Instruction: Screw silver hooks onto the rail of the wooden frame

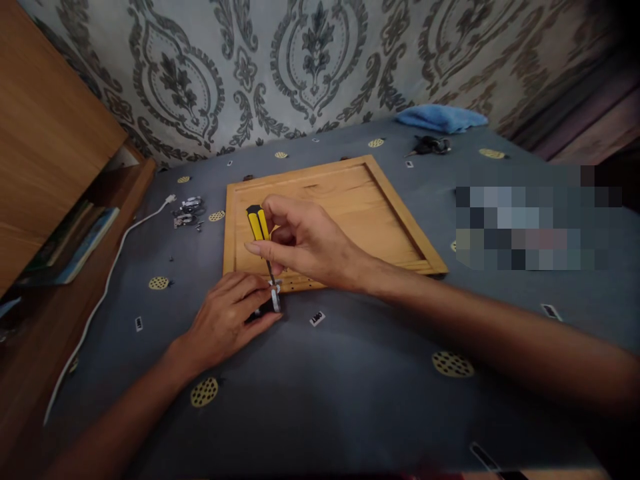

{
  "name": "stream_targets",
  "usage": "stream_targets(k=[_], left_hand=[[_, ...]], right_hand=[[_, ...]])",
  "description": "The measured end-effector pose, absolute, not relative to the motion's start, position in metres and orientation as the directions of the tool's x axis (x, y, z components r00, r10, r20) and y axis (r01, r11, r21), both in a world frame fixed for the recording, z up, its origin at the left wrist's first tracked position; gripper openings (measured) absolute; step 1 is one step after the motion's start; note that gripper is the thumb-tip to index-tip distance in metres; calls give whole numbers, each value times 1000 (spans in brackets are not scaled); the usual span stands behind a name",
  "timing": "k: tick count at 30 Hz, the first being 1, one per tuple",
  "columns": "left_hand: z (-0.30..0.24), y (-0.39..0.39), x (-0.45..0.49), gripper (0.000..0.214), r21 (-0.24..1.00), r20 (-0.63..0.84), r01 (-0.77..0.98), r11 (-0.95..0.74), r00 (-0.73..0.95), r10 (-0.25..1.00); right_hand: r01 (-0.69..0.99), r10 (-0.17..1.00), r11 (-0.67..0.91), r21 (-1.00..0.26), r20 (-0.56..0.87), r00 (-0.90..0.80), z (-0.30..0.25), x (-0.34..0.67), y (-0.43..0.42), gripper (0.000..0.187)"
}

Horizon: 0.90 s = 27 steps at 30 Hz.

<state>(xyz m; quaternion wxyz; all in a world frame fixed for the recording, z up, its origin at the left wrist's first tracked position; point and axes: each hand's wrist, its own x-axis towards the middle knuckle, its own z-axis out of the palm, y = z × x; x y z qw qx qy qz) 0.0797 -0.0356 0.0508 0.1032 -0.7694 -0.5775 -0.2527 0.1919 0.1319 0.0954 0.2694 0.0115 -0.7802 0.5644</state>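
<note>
A wooden panel with a raised frame [350, 200] lies flat on a grey patterned cloth. My right hand [305, 243] is closed round a yellow and black screwdriver [258, 223], held nearly upright with its tip down at the panel's near edge. My left hand [233, 317] rests on the cloth just below, fingers pinched on a small metal fitting [275, 297] against that edge, right under the screwdriver tip.
More metal fittings [187, 212] and a white cable [100, 300] lie at the left. A wooden shelf with books [75, 243] stands at the far left. A blue cloth [440, 118] and a dark object [430, 145] sit at the back by the patterned wall.
</note>
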Motion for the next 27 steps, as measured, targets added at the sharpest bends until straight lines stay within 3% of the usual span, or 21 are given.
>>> stream_targets(k=[9,20,27], left_hand=[[47,-38,78,19,113,525,947,-302,201,827],[44,-38,77,18,138,531,942,-305,190,826],[45,-38,78,17,153,530,936,-316,192,826]], right_hand=[[-352,80,392,-850,412,-907,106,202,129,20],[-387,139,405,-828,474,-869,97,196,122,21],[-384,156,254,-888,429,-889,96,198,120,23]])
